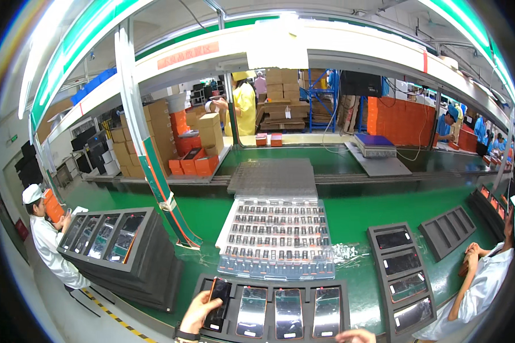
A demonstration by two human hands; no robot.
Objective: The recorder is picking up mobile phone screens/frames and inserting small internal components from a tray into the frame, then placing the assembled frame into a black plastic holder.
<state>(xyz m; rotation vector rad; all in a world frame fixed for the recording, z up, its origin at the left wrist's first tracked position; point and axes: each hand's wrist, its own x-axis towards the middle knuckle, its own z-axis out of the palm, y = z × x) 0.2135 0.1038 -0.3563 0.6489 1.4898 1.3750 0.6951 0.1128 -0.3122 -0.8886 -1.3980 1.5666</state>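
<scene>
A black foam tray (269,282) lies before me on the green bench. Three dark smartphones with glossy screens sit in its slots, among them a middle phone (288,313) and a right phone (327,311). At the leftmost slot my left hand (198,313) is closed on an orange-edged smartphone (218,300), thumb over its screen; the phone lies slightly tilted there. Beside the tray's lower right corner is my right hand (356,336), cut off by the lower edge. Its visible fingers point left, stretched out, with nothing seen in them.
Beyond the tray stands a clear blister tray (276,228) of small dark parts. A stack of foam trays (134,274) with phones rises at left; another phone tray (401,264) and a foam tray (449,228) are right. Co-workers sit at both sides. A taped post (160,183) stands left.
</scene>
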